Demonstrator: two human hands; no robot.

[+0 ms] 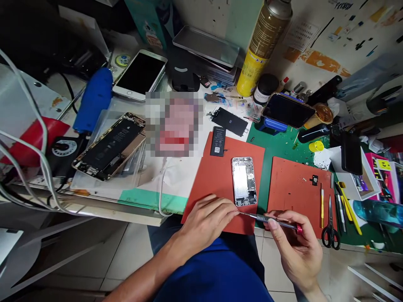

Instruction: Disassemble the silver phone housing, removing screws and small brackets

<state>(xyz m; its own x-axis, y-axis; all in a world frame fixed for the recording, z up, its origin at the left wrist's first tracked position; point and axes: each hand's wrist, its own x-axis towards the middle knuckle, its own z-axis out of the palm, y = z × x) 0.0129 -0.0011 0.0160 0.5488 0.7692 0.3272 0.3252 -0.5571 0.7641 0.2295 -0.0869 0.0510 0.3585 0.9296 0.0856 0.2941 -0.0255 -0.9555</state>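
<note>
My right hand point(294, 245) is closed around a slim grey screwdriver point(270, 220) with a red cap, held level with its tip pointing left. My left hand point(206, 220) pinches the screwdriver's tip between thumb and forefinger; what sits at the tip is too small to make out. Just beyond both hands an opened phone shell point(244, 181) lies back-down on a red mat point(217, 178), its metal insides showing. A small black battery point(218, 141) lies at the mat's far edge.
A second red mat point(296, 188) to the right carries a small black part; scissors point(330, 228) and hand tools lie beside it. A larger opened phone point(108, 147), a white phone point(140, 74), a spray can point(262, 44), a dark phone on a stand point(288, 110).
</note>
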